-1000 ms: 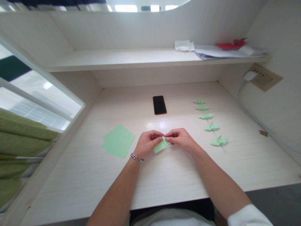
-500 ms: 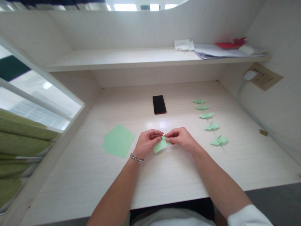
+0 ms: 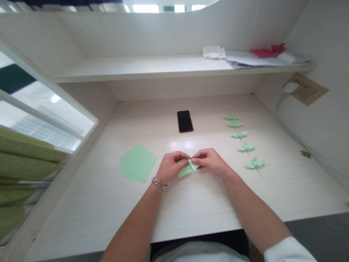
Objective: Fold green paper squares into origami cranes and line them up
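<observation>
Five paper birds [image 3: 239, 134] look finished, one green sheet [image 3: 193, 166] part-folded
Your left hand [image 3: 172, 167] and right hand [image 3: 210, 160] pinch it, nearer you than the phone [image 3: 185, 121]; birds lie right of the phone, flat paper [image 3: 137, 163] left.

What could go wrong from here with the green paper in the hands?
The folded green paper, pinched by the left hand and right hand, might crease crookedly or tear. Green sheets lie near the left hand; a sweep could scatter them. A rightward swing might knock the frontmost folded bird.
</observation>
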A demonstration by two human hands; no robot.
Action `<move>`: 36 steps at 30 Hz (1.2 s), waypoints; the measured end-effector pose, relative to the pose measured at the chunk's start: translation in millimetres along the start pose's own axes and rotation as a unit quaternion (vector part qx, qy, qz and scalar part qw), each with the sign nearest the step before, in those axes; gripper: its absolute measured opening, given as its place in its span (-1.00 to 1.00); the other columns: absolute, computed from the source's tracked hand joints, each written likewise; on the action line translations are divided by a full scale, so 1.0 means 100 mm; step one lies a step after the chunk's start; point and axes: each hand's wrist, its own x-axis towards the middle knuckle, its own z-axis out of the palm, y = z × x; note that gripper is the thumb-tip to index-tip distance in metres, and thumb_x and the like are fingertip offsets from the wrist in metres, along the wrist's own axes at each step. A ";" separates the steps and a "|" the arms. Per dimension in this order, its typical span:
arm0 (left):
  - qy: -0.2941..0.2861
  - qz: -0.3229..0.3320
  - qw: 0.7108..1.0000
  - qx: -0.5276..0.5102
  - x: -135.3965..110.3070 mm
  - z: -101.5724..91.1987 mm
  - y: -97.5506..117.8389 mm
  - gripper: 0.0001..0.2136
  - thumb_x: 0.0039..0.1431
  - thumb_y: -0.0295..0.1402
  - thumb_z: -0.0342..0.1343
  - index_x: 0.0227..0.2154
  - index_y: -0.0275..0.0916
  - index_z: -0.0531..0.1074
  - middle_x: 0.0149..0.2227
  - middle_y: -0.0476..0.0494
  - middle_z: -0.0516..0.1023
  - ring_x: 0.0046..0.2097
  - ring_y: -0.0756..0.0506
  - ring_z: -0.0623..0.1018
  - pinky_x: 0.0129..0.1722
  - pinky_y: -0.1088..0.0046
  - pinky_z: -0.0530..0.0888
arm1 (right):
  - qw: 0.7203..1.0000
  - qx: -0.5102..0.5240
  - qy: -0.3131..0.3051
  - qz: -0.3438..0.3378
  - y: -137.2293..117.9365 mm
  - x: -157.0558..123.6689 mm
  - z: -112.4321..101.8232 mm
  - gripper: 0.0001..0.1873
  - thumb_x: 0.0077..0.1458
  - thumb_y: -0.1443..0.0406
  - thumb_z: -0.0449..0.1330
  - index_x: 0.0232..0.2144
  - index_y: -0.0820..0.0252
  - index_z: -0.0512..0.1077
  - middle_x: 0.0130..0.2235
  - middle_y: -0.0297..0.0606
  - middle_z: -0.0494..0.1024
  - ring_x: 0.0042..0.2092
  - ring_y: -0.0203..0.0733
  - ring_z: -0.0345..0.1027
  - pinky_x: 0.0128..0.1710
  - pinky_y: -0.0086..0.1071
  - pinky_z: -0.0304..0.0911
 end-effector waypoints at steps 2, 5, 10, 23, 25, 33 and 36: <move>-0.006 -0.005 1.000 -0.010 0.00 0.00 -0.01 -0.82 -0.05 -0.27 0.25 -0.40 -0.27 0.56 -0.39 -0.14 0.60 -0.36 -0.07 0.55 -0.39 0.47 0.46 | 1.000 -0.003 0.004 0.000 0.00 0.00 0.00 -0.69 -0.23 0.16 0.40 -0.44 0.28 0.54 -0.48 -0.25 0.53 -0.41 -0.25 0.42 -0.43 -0.40 0.35; -0.013 -0.011 0.999 -0.035 0.01 0.00 -0.03 -0.83 -0.05 -0.29 0.25 -0.41 -0.28 0.55 -0.40 -0.14 0.60 -0.39 -0.06 0.54 -0.41 0.48 0.45 | 1.000 0.000 0.010 -0.002 0.00 0.00 0.00 -0.67 -0.28 0.15 0.42 -0.46 0.28 0.55 -0.50 -0.26 0.53 -0.43 -0.26 0.40 -0.43 -0.39 0.34; -0.014 -0.016 0.998 -0.059 0.01 0.01 -0.02 -0.84 -0.04 -0.32 0.24 -0.39 -0.28 0.55 -0.38 -0.14 0.60 -0.37 -0.06 0.55 -0.40 0.48 0.46 | 1.000 0.007 0.024 -0.002 0.00 0.01 0.00 -0.65 -0.32 0.16 0.43 -0.47 0.28 0.56 -0.50 -0.25 0.53 -0.44 -0.26 0.40 -0.44 -0.39 0.32; -0.021 -0.028 0.993 -0.109 0.01 -0.01 0.00 -0.86 -0.04 -0.43 0.21 -0.35 -0.28 0.54 -0.31 -0.15 0.61 -0.27 -0.08 0.57 -0.25 0.43 0.49 | 1.000 0.004 0.004 -0.010 0.02 0.02 -0.03 -0.70 -0.32 0.25 0.43 -0.45 0.30 0.56 -0.50 -0.25 0.55 -0.44 -0.25 0.41 -0.43 -0.38 0.32; -0.020 -0.029 0.994 -0.106 0.01 -0.01 0.00 -0.86 -0.04 -0.41 0.22 -0.35 -0.28 0.54 -0.31 -0.15 0.61 -0.27 -0.09 0.58 -0.24 0.42 0.49 | 1.000 -0.009 0.007 -0.016 0.02 0.02 -0.03 -0.72 -0.29 0.25 0.41 -0.44 0.29 0.56 -0.49 -0.24 0.55 -0.43 -0.25 0.41 -0.42 -0.37 0.33; 0.010 -0.042 0.992 -0.120 0.04 0.01 -0.10 -0.74 -0.13 -0.34 0.33 -0.33 -0.32 0.51 -0.37 -0.18 0.61 -0.31 -0.10 0.59 -0.26 0.39 0.50 | 0.999 -0.039 -0.001 -0.023 0.04 0.03 0.01 -0.75 -0.20 0.27 0.36 -0.39 0.29 0.57 -0.47 -0.23 0.57 -0.41 -0.23 0.44 -0.42 -0.39 0.34; 0.018 -0.046 0.991 -0.128 0.03 0.00 -0.10 -0.70 -0.11 -0.31 0.32 -0.27 -0.30 0.49 -0.37 -0.17 0.61 -0.31 -0.10 0.59 -0.27 0.39 0.50 | 0.999 -0.038 0.005 -0.032 0.05 0.04 0.01 -0.74 -0.21 0.26 0.37 -0.38 0.28 0.57 -0.47 -0.23 0.58 -0.42 -0.22 0.45 -0.43 -0.39 0.35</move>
